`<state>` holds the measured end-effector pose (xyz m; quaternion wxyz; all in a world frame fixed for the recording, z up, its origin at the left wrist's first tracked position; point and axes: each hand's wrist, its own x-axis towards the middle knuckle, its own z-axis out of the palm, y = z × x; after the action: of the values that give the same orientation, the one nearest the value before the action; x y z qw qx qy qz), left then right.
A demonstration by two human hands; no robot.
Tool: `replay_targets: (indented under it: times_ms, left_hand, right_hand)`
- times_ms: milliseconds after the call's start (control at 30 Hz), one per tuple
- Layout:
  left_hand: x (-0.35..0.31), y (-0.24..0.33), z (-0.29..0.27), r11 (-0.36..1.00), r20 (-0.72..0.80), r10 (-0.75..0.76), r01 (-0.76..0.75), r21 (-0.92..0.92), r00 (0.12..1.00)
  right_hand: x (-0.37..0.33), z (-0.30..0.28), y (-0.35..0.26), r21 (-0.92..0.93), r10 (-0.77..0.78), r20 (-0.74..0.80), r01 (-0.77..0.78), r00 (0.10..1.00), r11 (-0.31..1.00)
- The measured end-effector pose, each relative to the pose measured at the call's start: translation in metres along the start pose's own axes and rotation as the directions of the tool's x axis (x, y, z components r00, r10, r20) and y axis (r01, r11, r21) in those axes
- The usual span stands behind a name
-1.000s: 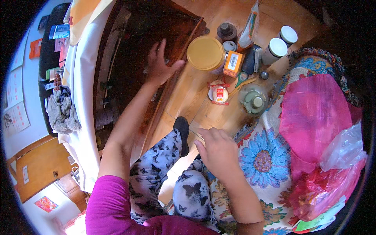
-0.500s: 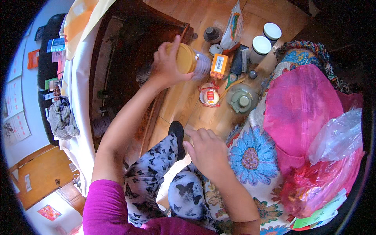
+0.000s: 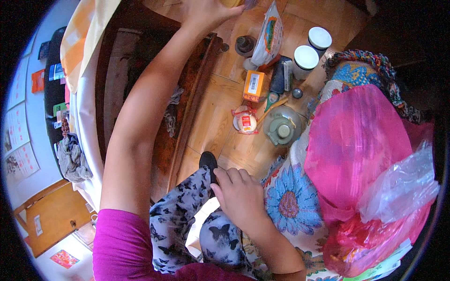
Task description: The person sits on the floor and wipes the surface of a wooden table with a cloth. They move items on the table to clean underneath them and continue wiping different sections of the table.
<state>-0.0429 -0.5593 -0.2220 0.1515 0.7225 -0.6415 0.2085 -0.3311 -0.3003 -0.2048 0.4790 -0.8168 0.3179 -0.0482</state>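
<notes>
At the top edge my left hand (image 3: 208, 13) is closed around a clear plastic jar with a yellow lid (image 3: 231, 3); most of the jar is cut off by the frame. My left arm stretches up past the dark wooden cabinet. My right hand (image 3: 240, 194) hovers or rests above my knee, fingers loosely bent and thumb apart, with nothing visible in it. Beyond it on the wooden floor lie a wrapped round pastry (image 3: 246, 122), a clear glass teapot (image 3: 282, 126), an orange box (image 3: 253, 85) and green-handled scissors (image 3: 272, 100).
Two white-lidded jars (image 3: 306, 57) stand farther right, near a standing plastic packet (image 3: 270, 35) and a dark bottle (image 3: 245, 45). The open cabinet (image 3: 190, 103) borders the floor on the left. A flowered cover (image 3: 293, 199) with pink bags (image 3: 358, 150) fills the right side.
My left hand has carried the yellow-lidded jar up and away to the frame's top edge. My right hand has shifted slightly down and left in view.
</notes>
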Motion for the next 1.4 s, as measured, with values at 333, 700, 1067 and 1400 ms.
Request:
replay_targets:
  times_ms: [333, 700, 1067, 1400]
  left_hand:
    - [-0.01, 0.032, 0.131, 0.974, 0.305, -0.204, 0.225, -0.038, 0.93]
    - [0.002, -0.059, 0.171, 0.98, 0.269, -0.055, 0.104, -0.172, 0.962]
    - [-0.197, -0.157, 0.003, 0.828, 0.265, -0.363, 0.44, -0.348, 0.893]
    - [-0.343, -0.155, 0.011, 0.633, 0.45, -0.745, 0.735, 0.243, 0.493]
  right_hand:
    - [0.001, 0.002, 0.003, 0.047, 0.004, 0.004, -0.004, 1.0, 0.999]
    - [0.001, 0.004, -0.003, 0.056, -0.04, 0.007, 0.04, 0.999, 0.998]
    - [-0.001, -0.002, 0.001, 0.034, -0.017, 0.001, 0.017, 1.0, 0.999]
    - [0.001, -0.001, -0.002, 0.029, -0.031, -0.011, 0.031, 0.999, 0.999]
